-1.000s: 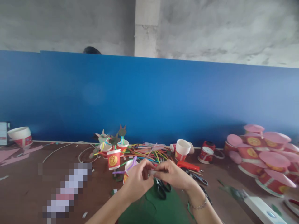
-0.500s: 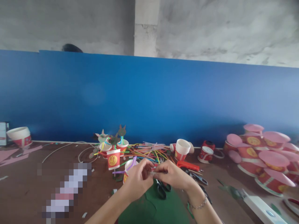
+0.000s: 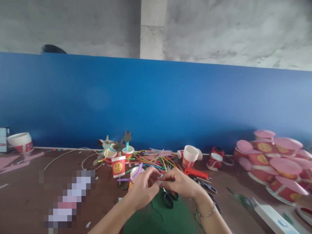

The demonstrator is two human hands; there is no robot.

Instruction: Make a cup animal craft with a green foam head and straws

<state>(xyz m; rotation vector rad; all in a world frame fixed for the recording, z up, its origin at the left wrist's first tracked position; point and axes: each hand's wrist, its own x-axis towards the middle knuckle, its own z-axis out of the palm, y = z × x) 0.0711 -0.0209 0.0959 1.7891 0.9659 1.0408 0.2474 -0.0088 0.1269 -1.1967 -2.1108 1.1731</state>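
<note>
My left hand (image 3: pixel 145 187) and my right hand (image 3: pixel 179 183) meet at the centre of the head view, fingertips pinched together around something small and pale that I cannot make out. Below them lies a green sheet (image 3: pixel 156 217), with black-handled scissors (image 3: pixel 168 199) on it. Just left of my left hand stands a paper cup (image 3: pixel 133 174) with purple straws (image 3: pixel 124 179) at its rim. A heap of coloured straws (image 3: pixel 153 157) spreads out behind my hands.
Red cups with pink discs (image 3: pixel 285 165) are piled at the right. Animal-head cut-outs (image 3: pixel 127 136) rise from cups at centre left. A red tool (image 3: pixel 197 173), a white cup (image 3: pixel 190 156) and a white box (image 3: pixel 275 216) lie right of my hands. A blue partition (image 3: pixel 156 104) stands behind.
The dark rounded shape above the partition has moved left. My hands have barely moved, with only slight shifts at the fingers.
</note>
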